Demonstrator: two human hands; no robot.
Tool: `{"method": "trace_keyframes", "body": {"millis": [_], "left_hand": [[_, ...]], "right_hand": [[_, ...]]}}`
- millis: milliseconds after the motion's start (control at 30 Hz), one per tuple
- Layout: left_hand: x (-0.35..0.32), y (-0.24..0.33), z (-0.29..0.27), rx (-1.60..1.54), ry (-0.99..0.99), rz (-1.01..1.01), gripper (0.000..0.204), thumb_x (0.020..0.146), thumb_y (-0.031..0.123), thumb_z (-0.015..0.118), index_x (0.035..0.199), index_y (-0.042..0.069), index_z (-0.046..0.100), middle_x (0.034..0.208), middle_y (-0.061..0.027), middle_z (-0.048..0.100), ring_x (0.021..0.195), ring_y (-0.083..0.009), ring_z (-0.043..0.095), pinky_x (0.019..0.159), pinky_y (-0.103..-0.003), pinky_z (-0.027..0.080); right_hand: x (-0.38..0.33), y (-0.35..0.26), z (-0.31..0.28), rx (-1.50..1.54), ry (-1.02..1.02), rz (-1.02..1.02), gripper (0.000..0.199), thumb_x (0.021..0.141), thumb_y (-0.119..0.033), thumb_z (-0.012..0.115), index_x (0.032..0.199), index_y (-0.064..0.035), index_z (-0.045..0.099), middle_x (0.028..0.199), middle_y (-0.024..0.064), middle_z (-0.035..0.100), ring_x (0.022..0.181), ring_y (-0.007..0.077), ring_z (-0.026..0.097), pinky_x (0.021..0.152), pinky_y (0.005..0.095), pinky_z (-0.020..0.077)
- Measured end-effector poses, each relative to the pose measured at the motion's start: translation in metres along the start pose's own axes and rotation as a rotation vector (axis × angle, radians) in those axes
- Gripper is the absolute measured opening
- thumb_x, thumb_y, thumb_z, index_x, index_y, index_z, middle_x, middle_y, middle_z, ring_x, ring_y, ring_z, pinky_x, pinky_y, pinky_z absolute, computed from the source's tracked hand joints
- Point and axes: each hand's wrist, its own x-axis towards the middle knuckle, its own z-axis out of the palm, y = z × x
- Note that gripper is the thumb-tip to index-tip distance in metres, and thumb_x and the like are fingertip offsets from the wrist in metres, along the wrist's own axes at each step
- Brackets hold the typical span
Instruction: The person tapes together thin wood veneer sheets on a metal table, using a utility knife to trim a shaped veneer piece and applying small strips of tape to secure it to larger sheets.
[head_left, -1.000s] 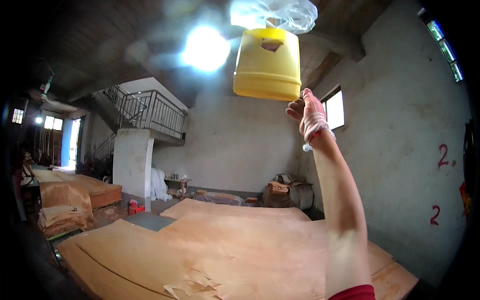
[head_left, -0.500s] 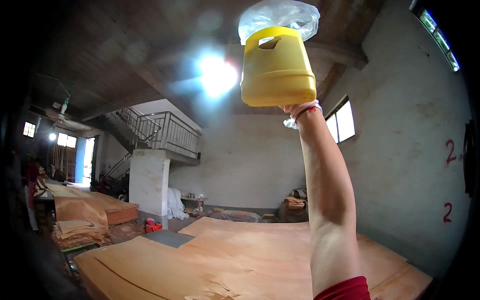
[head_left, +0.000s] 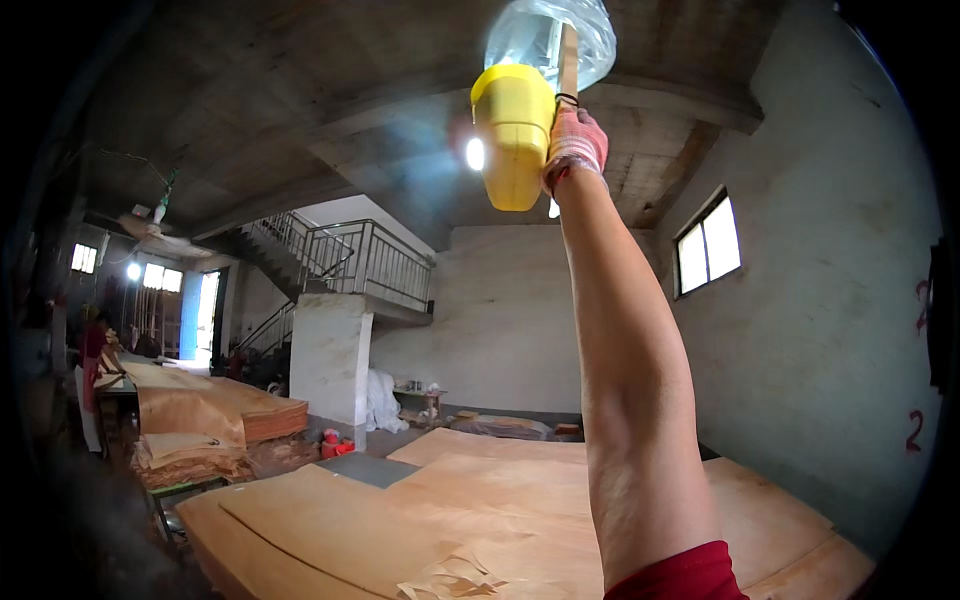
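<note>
My right hand (head_left: 579, 139), in a pink-and-white knit glove, is raised high toward the ceiling. Its fingers are closed round the lower part of a flat wooden strip (head_left: 568, 62) with a dark band round it. Against the strip's left side is a yellow plastic container (head_left: 514, 135), narrow side facing me. Clear plastic sheeting (head_left: 512, 38) bunches above the container, with a pale frame or rod partly visible through it. How these parts are joined is hidden. A small white tip shows below my wrist. My left hand is out of view.
Below lie wide thin wood sheets (head_left: 480, 500), with torn scraps (head_left: 455, 575) near the front. Another stack of sheets (head_left: 215, 400) stands at left, beside a person in red (head_left: 95, 360). A ceiling fan (head_left: 155, 225), a bright lamp (head_left: 475, 154) and a railed staircase (head_left: 365, 260) are farther back.
The yellow container has turned from its broad face, with a cut opening, to its narrow side and shifted slightly left. The wooden strip and my gloved hand now show; the plastic turned too.
</note>
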Motion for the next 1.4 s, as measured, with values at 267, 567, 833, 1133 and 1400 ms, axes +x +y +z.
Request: {"method": "trace_keyframes", "body": {"millis": [267,567,833,1133,1400], "left_hand": [[0.007,-0.018,-0.013,-0.078,0.007,-0.005,0.024,0.088,0.015,0.055,0.107,0.001,0.060,0.096,-0.0085,0.065,0.087,-0.0150,0.061,0.079,-0.026,0.048],[0.097,0.209,0.034,0.339,-0.194,0.495,0.019,0.087,0.018,0.054,0.093,0.004,0.065,0.084,-0.0083,0.065,0.079,-0.0153,0.059,0.073,-0.030,0.047],[0.190,0.353,0.216,-0.049,-0.775,0.611,0.028,0.092,0.017,0.046,0.108,-0.003,0.057,0.100,-0.0094,0.062,0.090,-0.0138,0.058,0.081,-0.026,0.045],[0.166,0.348,0.280,-0.762,-0.950,0.137,0.054,0.087,0.052,0.044,0.109,0.003,0.049,0.088,-0.0099,0.059,0.075,-0.0191,0.058,0.065,-0.031,0.049],[0.156,0.267,0.267,-0.534,-0.342,0.113,0.036,0.092,0.041,0.045,0.075,0.009,0.049,0.062,0.0039,0.043,0.054,-0.0055,0.038,0.046,-0.022,0.030]], "right_hand": [[-0.057,0.018,-0.001,0.225,-0.016,0.130,0.035,0.088,-0.025,0.052,0.114,-0.0024,0.056,0.110,0.0104,0.060,0.094,0.0212,0.058,0.078,0.0312,0.0460],[-0.191,0.072,-0.124,1.203,-0.519,0.727,0.035,0.090,-0.021,0.052,0.118,0.0002,0.051,0.107,0.0117,0.060,0.094,0.0206,0.058,0.081,0.0315,0.0479],[-0.399,0.061,-0.265,0.510,-0.255,1.008,0.029,0.089,-0.018,0.051,0.111,0.0014,0.055,0.101,0.0119,0.061,0.090,0.0208,0.060,0.078,0.0328,0.0489],[-0.520,0.041,-0.328,-0.340,-0.671,1.055,0.025,0.088,-0.015,0.050,0.104,0.0027,0.059,0.093,0.0121,0.064,0.086,0.0210,0.061,0.076,0.0341,0.0501],[-0.420,-0.004,-0.361,-0.302,-1.215,0.585,0.017,0.081,-0.008,0.054,0.096,-0.0061,0.062,0.082,0.0107,0.062,0.070,0.0247,0.061,0.066,0.0327,0.0498]]}}
